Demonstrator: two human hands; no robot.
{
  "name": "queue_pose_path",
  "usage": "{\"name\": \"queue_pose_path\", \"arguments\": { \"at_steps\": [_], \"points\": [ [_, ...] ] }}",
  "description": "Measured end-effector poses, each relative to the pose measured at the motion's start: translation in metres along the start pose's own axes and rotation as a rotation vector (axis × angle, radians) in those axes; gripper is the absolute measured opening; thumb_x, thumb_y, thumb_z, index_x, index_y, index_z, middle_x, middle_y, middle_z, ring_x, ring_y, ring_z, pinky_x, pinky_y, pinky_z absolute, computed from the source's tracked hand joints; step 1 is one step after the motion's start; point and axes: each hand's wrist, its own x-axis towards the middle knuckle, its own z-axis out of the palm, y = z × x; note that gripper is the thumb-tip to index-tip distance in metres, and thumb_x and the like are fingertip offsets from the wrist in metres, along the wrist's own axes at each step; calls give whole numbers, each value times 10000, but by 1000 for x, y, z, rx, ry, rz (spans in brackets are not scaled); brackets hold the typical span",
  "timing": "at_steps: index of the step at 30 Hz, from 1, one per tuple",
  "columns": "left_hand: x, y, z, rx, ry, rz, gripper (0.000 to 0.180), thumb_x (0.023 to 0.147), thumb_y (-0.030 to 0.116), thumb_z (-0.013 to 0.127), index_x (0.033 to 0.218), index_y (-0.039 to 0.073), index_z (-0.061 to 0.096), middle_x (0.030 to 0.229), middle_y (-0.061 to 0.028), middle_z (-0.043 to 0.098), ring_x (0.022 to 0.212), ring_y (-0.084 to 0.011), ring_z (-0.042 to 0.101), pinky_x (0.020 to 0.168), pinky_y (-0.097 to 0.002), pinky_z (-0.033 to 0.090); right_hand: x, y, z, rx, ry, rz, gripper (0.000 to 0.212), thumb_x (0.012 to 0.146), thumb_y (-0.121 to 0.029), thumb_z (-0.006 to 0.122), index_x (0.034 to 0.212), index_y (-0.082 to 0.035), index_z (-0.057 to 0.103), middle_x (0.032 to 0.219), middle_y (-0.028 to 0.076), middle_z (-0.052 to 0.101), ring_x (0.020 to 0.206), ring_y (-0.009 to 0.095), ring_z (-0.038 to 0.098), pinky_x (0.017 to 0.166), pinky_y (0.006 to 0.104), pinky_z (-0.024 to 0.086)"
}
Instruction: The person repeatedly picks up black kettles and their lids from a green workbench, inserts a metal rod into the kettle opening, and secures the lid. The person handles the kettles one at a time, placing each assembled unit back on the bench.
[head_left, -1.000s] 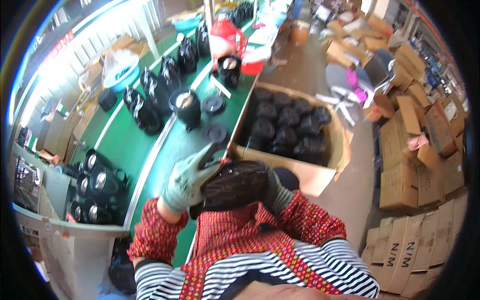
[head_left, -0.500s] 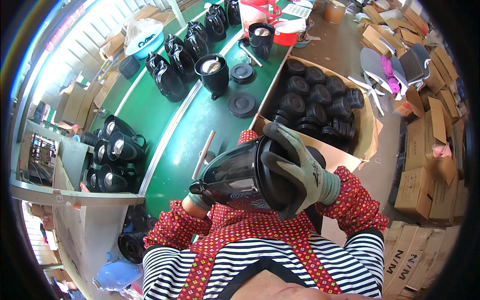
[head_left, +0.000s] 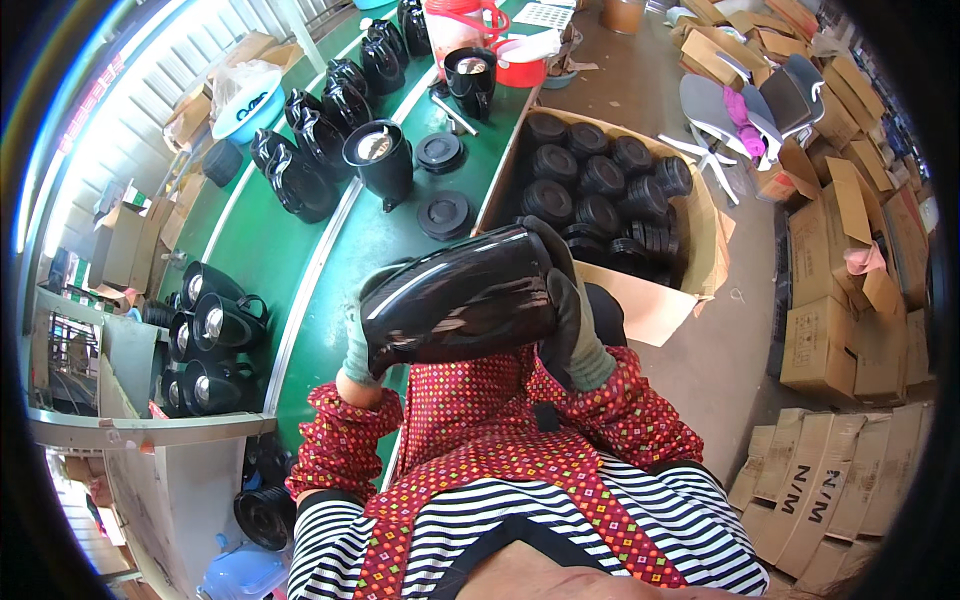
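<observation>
I hold a glossy black jug point(head_left: 455, 295) lying on its side in front of my chest. My left hand point(head_left: 363, 325), in a grey-green glove, grips one end of it. At the other end my right hand point(head_left: 572, 325), gloved in dark grey and green, wraps round the jug; its fingers partly go out of sight behind it. Just beyond, two flat round black parts point(head_left: 445, 214) lie on the green table point(head_left: 350, 245). An upright black jug point(head_left: 380, 165) with a shiny silver inside stands beside them.
An open cardboard box point(head_left: 640, 302) of stacked round black parts is at my right. More black jugs point(head_left: 310, 185) stand along the table's far side, others point(head_left: 215, 320) at the left. A red-and-white container point(head_left: 455, 30) is at the back. Cartons point(head_left: 825, 345) line the right.
The jug has turned so its long smooth side faces up. My right hand has slid from its top round to the end, and the whole scene has shifted slightly left.
</observation>
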Motion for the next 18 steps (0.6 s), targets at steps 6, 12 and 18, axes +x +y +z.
{"name": "queue_pose_path", "arguments": {
  "at_steps": [6,12,18],
  "points": [
    [9,-9,-4,-135,60,-259,713,1107,565,361,1341,-45,648,1275,-177,727,1092,-282,726,1102,-431,544,-13,41,-30,198,68,162,526,1173,-304,400,1615,-18,392,1541,92,540,1390,161,542,1204,312,411],
    [-4,-59,-52,601,-539,13,634,997,376,726,1552,133,542,1588,-11,566,1441,-214,548,1342,-576,62,-24,1,-13,-420,-301,-112,1000,867,-527,791,1632,-35,374,1708,243,265,1573,393,275,1287,510,233],
    [-40,-46,-12,-283,-564,-346,690,1066,273,634,1659,85,334,1659,-123,446,1512,-274,455,1284,-477,334,5,-77,15,-812,-796,-496,1008,650,-651,894,1536,-293,573,1674,366,232,1507,623,254,1186,717,297]
  ]
}}
